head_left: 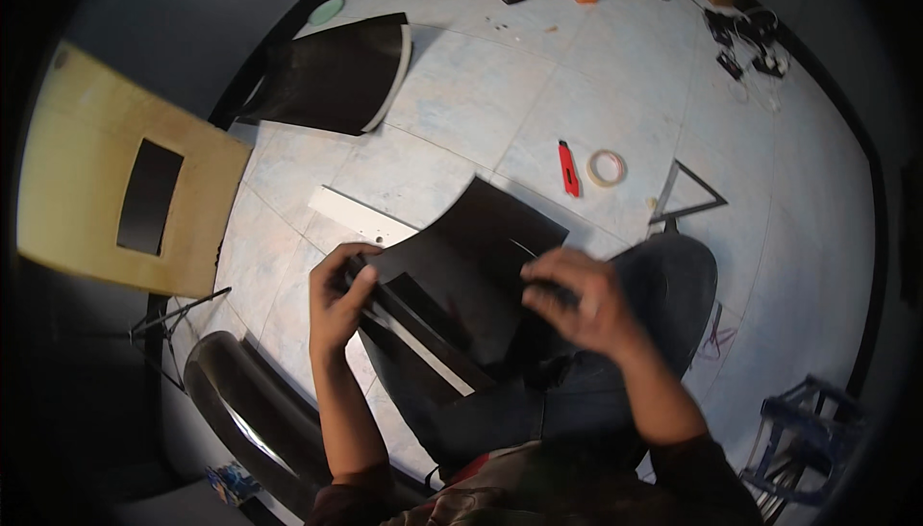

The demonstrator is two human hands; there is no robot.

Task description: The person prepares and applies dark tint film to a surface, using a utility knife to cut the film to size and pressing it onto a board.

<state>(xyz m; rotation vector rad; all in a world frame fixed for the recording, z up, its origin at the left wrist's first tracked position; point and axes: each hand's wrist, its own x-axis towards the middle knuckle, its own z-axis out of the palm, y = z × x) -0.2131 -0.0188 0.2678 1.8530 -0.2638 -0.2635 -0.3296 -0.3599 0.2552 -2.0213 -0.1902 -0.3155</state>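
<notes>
A glossy black flexible sheet [481,237] lies across my lap, its left side curled up. A pale strip [428,351] runs along that curled side. My left hand [338,297] is closed on the sheet's left edge, thumb on top and fingers behind. Over the sheet's right side, my right hand [577,300] is raised with its fingers curled into a pinch. Whatever those fingers hold, if anything, is too small and blurred to make out. Beyond the sheet, a white flat bar [351,212] with small holes rests on the tiled floor, partly covered by the sheet.
A red utility knife [568,169], a tape roll [606,168] and a triangular set square [690,194] lie ahead on the floor. Another black curved sheet [336,79] is at far left, near a yellow foam panel [91,180]. Cables [750,40] lie far right; a blue stand [806,439] is near right.
</notes>
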